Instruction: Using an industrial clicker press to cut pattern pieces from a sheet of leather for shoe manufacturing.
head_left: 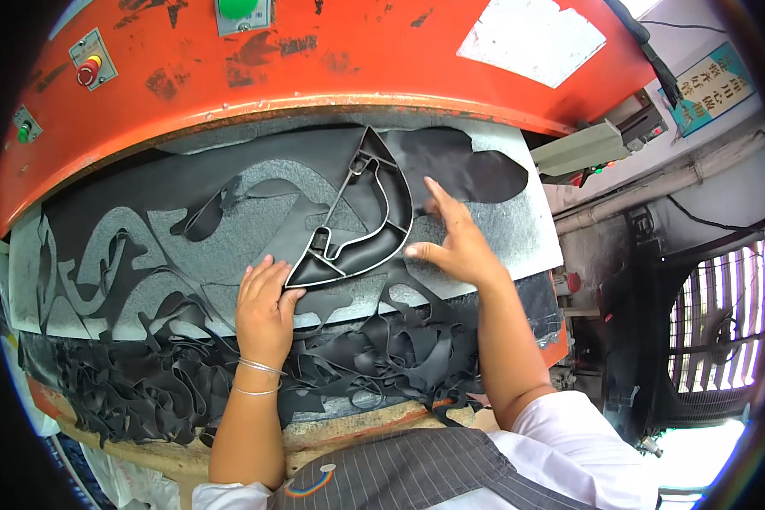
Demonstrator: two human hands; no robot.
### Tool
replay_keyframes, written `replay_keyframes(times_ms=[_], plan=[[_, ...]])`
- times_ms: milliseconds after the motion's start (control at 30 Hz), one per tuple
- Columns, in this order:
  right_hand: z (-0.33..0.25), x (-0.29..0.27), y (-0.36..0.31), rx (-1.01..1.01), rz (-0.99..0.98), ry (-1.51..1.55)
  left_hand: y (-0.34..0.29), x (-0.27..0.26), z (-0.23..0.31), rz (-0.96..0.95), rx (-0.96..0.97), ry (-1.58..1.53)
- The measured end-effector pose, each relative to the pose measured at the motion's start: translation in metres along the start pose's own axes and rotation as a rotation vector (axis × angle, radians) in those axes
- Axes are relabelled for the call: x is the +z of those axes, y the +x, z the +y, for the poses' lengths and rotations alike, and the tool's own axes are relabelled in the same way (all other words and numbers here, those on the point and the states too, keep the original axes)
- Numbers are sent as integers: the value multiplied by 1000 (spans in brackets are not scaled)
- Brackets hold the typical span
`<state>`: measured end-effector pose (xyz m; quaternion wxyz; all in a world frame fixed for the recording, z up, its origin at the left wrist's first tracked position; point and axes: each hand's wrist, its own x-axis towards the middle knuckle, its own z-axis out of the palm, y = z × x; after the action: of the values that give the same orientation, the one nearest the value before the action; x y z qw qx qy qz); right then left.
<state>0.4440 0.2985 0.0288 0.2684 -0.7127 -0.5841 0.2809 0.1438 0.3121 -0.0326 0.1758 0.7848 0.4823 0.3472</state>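
Observation:
A metal cutting die (394,235), a curved half-moon outline with thin upright walls and cross braces, stands on black leather-like sheet (459,166). My left hand (265,308) rests at the die's lower left tip, which lies between thumb and forefinger; its fingers are stretched out flat and do not wrap round the die. To the right of the die, my right hand (459,245) has its thumb and fingers spread and holds nothing. Its thumb tip is close to the die's wall; I cannot tell whether they touch. Cut-out gaps in the sheet bare the grey-white cutting board (531,234).
An orange machine beam (357,59) crosses the far side, carrying a red push button (87,71) and green ones. Tangled black offcuts (161,387) heap along the near edge. A grey machine arm (582,149) juts in at right, and a black fan (714,327) stands beyond.

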Motion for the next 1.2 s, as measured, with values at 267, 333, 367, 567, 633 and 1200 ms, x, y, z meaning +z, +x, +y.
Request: replay_keyframes(times_ms=[267, 333, 367, 567, 633, 1200], plan=[[38, -3, 53, -472, -130, -199, 5, 4, 1, 52, -49, -40], [36, 3, 52, -517, -85, -127, 8, 4, -1, 107, -89, -74], [39, 7, 49, -511, -84, -122, 9, 1, 0, 100, -88, -73], [49, 13, 43, -667, 71, -135, 9, -6, 2, 101, -198, -63], [47, 14, 41, -686, 80, -121, 7, -7, 0, 96, -231, -54], [43, 2, 72, -589, -153, -205, 15, -4, -4, 121, -174, 30]])
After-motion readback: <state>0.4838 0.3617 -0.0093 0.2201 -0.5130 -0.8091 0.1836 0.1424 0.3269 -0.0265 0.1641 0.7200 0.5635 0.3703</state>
